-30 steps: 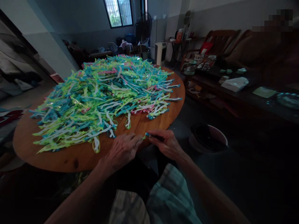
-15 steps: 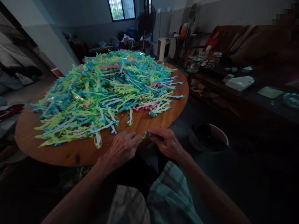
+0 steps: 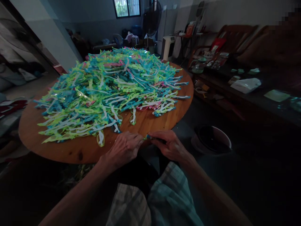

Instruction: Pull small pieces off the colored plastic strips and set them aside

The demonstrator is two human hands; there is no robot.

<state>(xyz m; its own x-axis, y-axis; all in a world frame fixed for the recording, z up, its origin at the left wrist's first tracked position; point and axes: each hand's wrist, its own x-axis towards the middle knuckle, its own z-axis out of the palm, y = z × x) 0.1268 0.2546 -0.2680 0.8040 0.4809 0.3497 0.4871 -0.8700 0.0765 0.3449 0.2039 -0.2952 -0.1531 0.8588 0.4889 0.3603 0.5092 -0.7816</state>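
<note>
At the near edge of a round wooden table (image 3: 164,124), my two hands almost meet. My left hand (image 3: 125,145) is closed in a pinch around a small yellow-green plastic piece (image 3: 145,138), most of it hidden by the fingers. A small blue end (image 3: 148,137) sits at the fingertips of my right hand (image 3: 171,145), which is also closed; something dark shows between its thumb and fingers, its kind unclear. Beyond the hands spreads a large heap of thin yellow-green, blue and pink plastic strips (image 3: 110,84), many with white bands. One looped strip (image 3: 100,138) lies near my left hand.
A round bucket (image 3: 221,138) stands on the floor to the right of the table. Further right, a low dark table holds a white packet (image 3: 246,84) and glassware. A wooden chair (image 3: 237,36) and a standing fan (image 3: 151,20) are behind.
The view has shifted slightly, so the table and heap sit a little further right and higher. Both hands keep their pinch at nearly the same place.
</note>
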